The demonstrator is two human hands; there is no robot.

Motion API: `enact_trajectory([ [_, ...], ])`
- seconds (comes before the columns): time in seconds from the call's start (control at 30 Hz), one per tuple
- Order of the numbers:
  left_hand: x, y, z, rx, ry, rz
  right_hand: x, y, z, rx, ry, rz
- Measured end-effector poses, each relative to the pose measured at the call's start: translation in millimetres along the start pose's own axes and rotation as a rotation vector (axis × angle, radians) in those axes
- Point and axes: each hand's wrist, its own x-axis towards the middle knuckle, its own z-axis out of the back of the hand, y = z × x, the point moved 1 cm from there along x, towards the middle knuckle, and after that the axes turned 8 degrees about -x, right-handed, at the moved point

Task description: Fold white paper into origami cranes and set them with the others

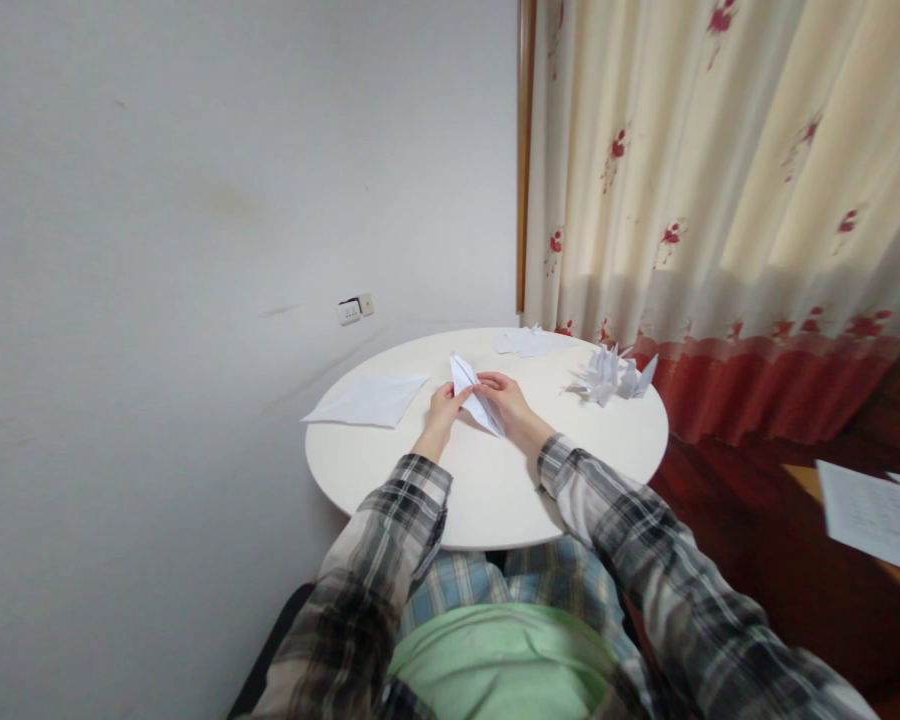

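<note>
A narrow, pointed piece of folded white paper (466, 384) lies across the middle of the round white table (487, 490). My left hand (444, 406) pinches its left edge with closed fingers. My right hand (504, 396) presses and grips its right side, fingers curled over the fold. Both plaid sleeves reach in from the near edge.
A flat white sheet (367, 400) lies left of my hands. Several finished folded paper figures (612, 376) sit in a pile at the right, with more paper (526, 342) at the far edge. A wall stands left, a flowered curtain (720, 200) right, and papers (877, 515) rest on a wooden surface.
</note>
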Motion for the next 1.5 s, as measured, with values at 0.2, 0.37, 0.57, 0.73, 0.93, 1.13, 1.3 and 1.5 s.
enact_trajectory([
  [0.2,-3,-2,-1.7,0.049,-0.004,0.010,0,4,1,-0.068,0.004,0.027],
  [0.37,-3,-2,-2.4,0.024,0.010,0.029,0,5,2,-0.082,0.025,0.035],
  [0.57,0,0,-0.2,0.044,0.008,0.018,-3,8,0,-0.070,0.037,0.004],
  [0.73,0,0,0.2,0.039,-0.011,0.014,-5,7,-2,-0.024,0.034,-0.020],
  [0.93,1,1,0.2,0.026,-0.008,0.013,-2,2,-3,0.027,0.032,-0.064],
  [1.13,1,1,0.9,0.019,-0.015,0.013,2,0,2,-0.058,-0.007,0.002],
  [1.3,0,1,1.5,0.007,-0.003,0.020,5,5,6,-0.148,-0.144,0.064],
  [1.5,1,4,0.3,0.002,0.041,0.041,6,7,7,-0.145,-0.241,-0.019],
])
